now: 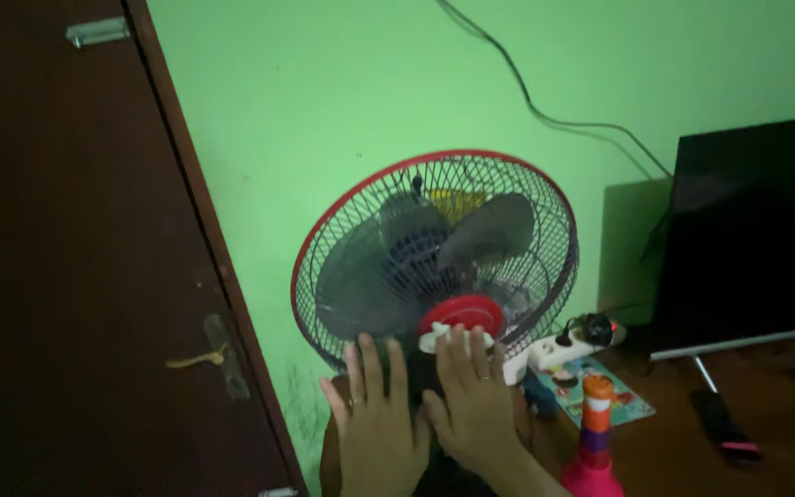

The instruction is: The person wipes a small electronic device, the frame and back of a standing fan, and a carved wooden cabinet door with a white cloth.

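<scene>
A table fan (434, 253) with a black wire grille, red rim and red centre cap stands against the green wall. My left hand (374, 419) lies flat with fingers spread on the lower left of the grille. My right hand (471, 396) lies beside it, fingers up against the lower grille just under the red cap (460, 313) and touching a white piece (439, 339) there. Neither hand grips anything that I can see. The fan's base is hidden behind my hands.
A dark wooden door (85, 258) with a brass handle stands left. A dark flat screen (756, 230) on a stand sits right, cables run up the wall. A white power strip (558, 350), a pink-and-orange bottle (593, 442) and a colourful card lie near.
</scene>
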